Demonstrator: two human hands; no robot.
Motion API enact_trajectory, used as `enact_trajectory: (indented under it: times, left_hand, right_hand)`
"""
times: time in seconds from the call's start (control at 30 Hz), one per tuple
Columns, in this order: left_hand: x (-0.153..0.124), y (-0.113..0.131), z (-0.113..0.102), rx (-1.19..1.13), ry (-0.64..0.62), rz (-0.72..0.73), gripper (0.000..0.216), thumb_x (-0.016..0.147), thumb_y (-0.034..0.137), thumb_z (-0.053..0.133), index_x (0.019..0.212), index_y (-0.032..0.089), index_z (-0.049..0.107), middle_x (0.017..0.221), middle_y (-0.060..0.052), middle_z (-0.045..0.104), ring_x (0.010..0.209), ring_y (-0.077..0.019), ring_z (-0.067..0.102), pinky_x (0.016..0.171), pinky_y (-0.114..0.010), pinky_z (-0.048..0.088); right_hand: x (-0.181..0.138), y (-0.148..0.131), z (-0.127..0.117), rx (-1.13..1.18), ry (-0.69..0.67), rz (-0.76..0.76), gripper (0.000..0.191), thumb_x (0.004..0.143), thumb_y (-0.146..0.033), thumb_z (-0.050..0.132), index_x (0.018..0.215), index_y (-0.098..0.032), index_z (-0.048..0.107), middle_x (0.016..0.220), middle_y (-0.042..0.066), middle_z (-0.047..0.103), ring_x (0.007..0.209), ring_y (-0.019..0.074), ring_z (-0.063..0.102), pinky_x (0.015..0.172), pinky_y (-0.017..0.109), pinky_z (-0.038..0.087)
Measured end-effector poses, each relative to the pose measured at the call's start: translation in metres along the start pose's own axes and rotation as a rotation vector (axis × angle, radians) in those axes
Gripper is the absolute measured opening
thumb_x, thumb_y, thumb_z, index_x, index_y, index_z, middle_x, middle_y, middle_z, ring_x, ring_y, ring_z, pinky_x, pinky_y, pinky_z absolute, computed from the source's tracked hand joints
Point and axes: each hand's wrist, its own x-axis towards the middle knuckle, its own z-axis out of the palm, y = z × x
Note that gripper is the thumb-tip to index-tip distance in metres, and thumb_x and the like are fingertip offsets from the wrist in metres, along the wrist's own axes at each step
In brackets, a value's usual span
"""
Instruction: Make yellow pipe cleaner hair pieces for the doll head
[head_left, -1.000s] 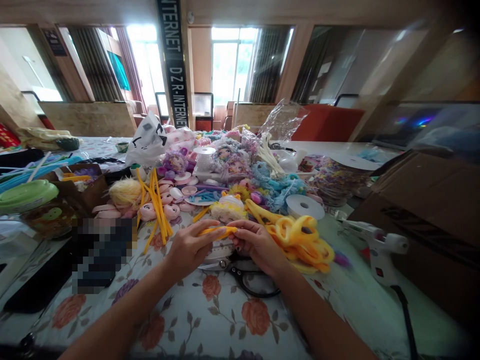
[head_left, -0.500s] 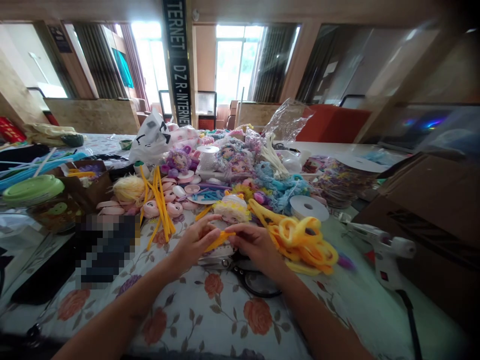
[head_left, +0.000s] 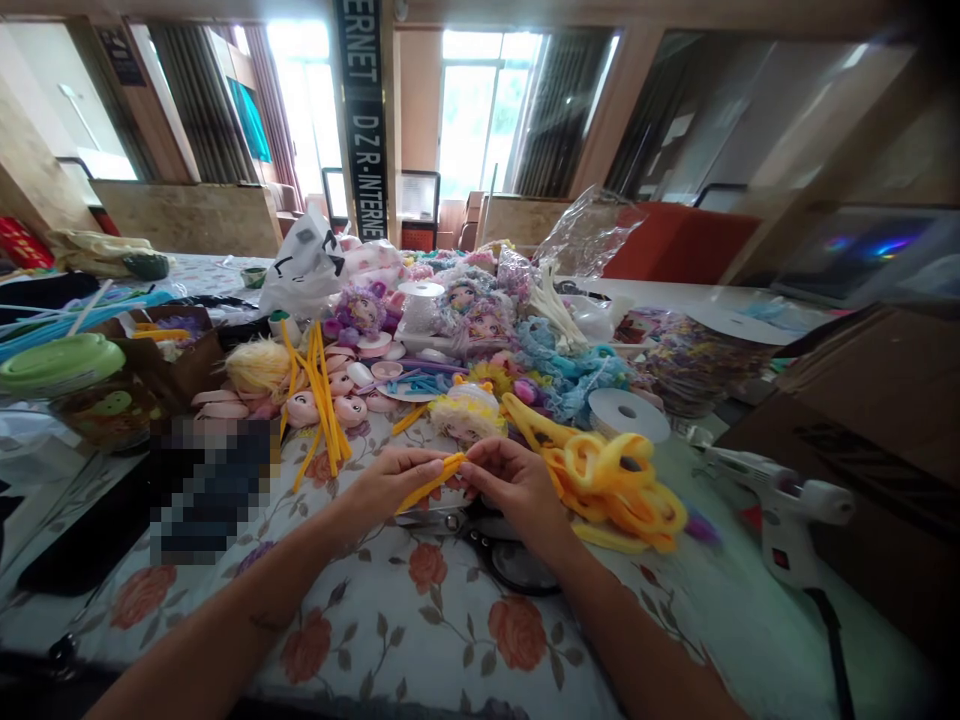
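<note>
The surface (head_left: 450,630), under a flowered cloth, is crowded with doll heads (head_left: 330,408) and craft bits. A heap of yellow fuzzy loops (head_left: 622,480) lies just beside the right hand (head_left: 514,485), and a white glue gun (head_left: 780,500) lies farther right. Black-handled scissors (head_left: 491,550) lie beneath the hands (partly hidden). The left hand (head_left: 390,485) and the right hand each pinch an end of a short yellow fuzzy stem (head_left: 431,481), held between them above the scissors.

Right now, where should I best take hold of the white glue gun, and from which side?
Probably the handle of the glue gun: it slants toward the person, clear of other things, with the black cord at its end. Come from the near right side, where the right hand, now pinching the yellow stem, is closest. The nozzle points left; avoid it.
</note>
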Motion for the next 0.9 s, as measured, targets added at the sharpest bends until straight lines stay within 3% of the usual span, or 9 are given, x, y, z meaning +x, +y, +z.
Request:
enact_trajectory:
  times: [0.17, 0.5, 0.7, 0.9]
  left_hand:
    - [0.0002, 0.002, 0.0048, -0.066, 0.071, -0.023, 0.034, 0.077, 0.043, 0.064, 0.098, 0.019, 0.075, 0.067, -0.004, 0.066, 0.053, -0.011, 0.056, 0.048, -0.019, 0.044]
    - [0.0006, -0.0004, 0.0042, 0.0, -0.01, -0.069, 0.038, 0.081, 0.045, 0.057, 0.1, 0.014, 0.07, 0.068, -0.002, 0.062, 0.056, -0.011, 0.054, 0.051, -0.021, 0.047]
    - [-0.0002, -0.0049, 0.0038, 0.159, -0.049, 0.076, 0.03, 0.084, 0.041, 0.056, 0.091, 0.014, 0.067, 0.066, 0.001, 0.057, 0.056, -0.0093, 0.049, 0.052, -0.02, 0.043]
    - [-0.0008, -0.0004, 0.0027, -0.122, -0.048, 0.052, 0.035, 0.079, 0.041, 0.064, 0.101, 0.014, 0.067, 0.08, -0.004, 0.064, 0.058, -0.009, 0.052, 0.056, -0.021, 0.042]
  right_hand:
    - [-0.0011, 0.0022, 0.0005, -0.065, 0.041, -0.054, 0.023, 0.069, -0.036, 0.076, 0.073, -0.018, 0.063, 0.062, -0.001, 0.064, 0.053, 0.0109, 0.057, 0.051, 0.023, 0.047]
    - [-0.0011, 0.0, 0.0031, -0.033, -0.009, -0.011, 0.023, 0.069, -0.036, 0.075, 0.073, -0.017, 0.063, 0.061, 0.001, 0.068, 0.055, 0.0132, 0.062, 0.052, 0.024, 0.048]
    - [-0.0008, 0.0014, 0.0034, 0.031, -0.003, 0.023, 0.022, 0.066, -0.033, 0.079, 0.073, -0.018, 0.064, 0.061, -0.002, 0.066, 0.053, 0.0104, 0.058, 0.051, 0.022, 0.047]
    - [-0.0016, -0.002, -0.0012, 0.193, -0.028, 0.15, 0.022, 0.072, -0.032, 0.075, 0.086, -0.017, 0.067, 0.067, 0.0, 0.067, 0.057, 0.0092, 0.058, 0.054, 0.02, 0.047]
